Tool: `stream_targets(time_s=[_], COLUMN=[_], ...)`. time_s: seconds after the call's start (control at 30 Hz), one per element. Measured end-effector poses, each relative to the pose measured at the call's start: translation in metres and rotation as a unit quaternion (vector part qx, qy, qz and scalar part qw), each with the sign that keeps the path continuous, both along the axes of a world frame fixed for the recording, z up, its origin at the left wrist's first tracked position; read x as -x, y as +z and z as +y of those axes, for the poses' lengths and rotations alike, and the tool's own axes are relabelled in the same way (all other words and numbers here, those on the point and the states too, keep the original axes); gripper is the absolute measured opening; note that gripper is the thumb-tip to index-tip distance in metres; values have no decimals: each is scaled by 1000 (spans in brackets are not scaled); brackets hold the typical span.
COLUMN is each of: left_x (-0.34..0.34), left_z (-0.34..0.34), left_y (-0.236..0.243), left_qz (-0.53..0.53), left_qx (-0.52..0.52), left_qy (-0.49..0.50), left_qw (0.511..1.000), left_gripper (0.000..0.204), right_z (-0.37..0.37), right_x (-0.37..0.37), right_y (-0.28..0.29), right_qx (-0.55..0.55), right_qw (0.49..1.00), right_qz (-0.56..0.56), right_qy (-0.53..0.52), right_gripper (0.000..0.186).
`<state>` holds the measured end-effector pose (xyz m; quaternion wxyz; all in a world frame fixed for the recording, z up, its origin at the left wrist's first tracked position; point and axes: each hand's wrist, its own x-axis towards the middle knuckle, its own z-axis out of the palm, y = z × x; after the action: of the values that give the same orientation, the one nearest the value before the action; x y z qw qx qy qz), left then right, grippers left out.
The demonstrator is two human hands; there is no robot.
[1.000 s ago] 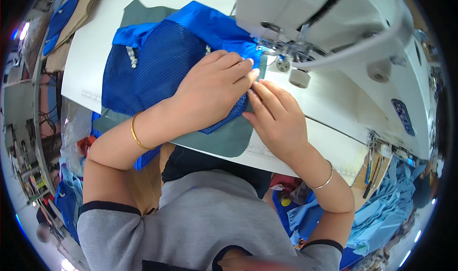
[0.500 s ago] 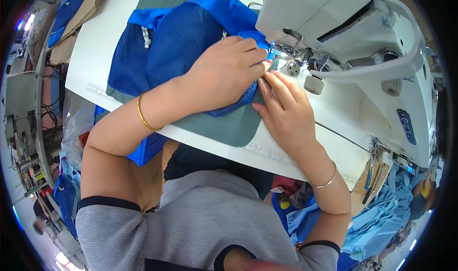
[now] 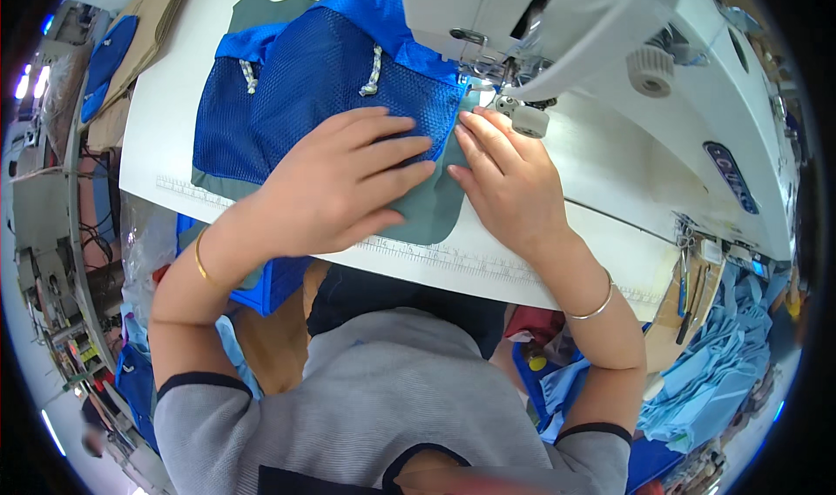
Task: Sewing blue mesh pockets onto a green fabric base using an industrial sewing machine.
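A blue mesh fabric piece (image 3: 322, 94) with bright blue trim and two white cords lies over a grey-green fabric piece (image 3: 418, 216), its right edge at the needle area of a white sewing machine (image 3: 714, 121). My left hand (image 3: 348, 181) rests over the lower part of the mesh and grey-green fabric, fingers loosely spread. Just below the presser foot (image 3: 488, 90), my right hand (image 3: 514, 181) has its fingertips flat at the right edge of the fabric, thumb apart.
A white worktable (image 3: 601, 242) with ruler markings carries the machine. Scissors and tools (image 3: 688, 295) sit at its right, beside heaped light-blue fabric (image 3: 705, 364). Cardboard (image 3: 148, 33) with blue pieces lies upper left. A blue bin (image 3: 270, 290) is below the table.
My left hand has slid down and leftward, away from the needle, spreading its fingers and uncovering more mesh and a cord. My right hand still touches the fabric edge near the presser foot.
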<state>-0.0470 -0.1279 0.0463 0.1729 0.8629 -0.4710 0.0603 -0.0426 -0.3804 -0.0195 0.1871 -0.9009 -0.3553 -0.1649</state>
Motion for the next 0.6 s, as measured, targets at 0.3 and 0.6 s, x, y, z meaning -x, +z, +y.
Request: stream_targets(time_s=[0.3, 0.6], left_x=[-26, -13], left_z=[-4, 7], left_y=[-13, -3], left_qz=[-258, -361], left_qx=[46, 43], left_qy=[-13, -76], left_qw=[965, 929], left_gripper=[40, 24], right_z=[-4, -3], right_x=[-4, -10], right_y=[10, 17], right_qx=[-23, -59], right_qw=[999, 998], right_qz=[31, 24], right_qy=[9, 11], right_gripper=[37, 16])
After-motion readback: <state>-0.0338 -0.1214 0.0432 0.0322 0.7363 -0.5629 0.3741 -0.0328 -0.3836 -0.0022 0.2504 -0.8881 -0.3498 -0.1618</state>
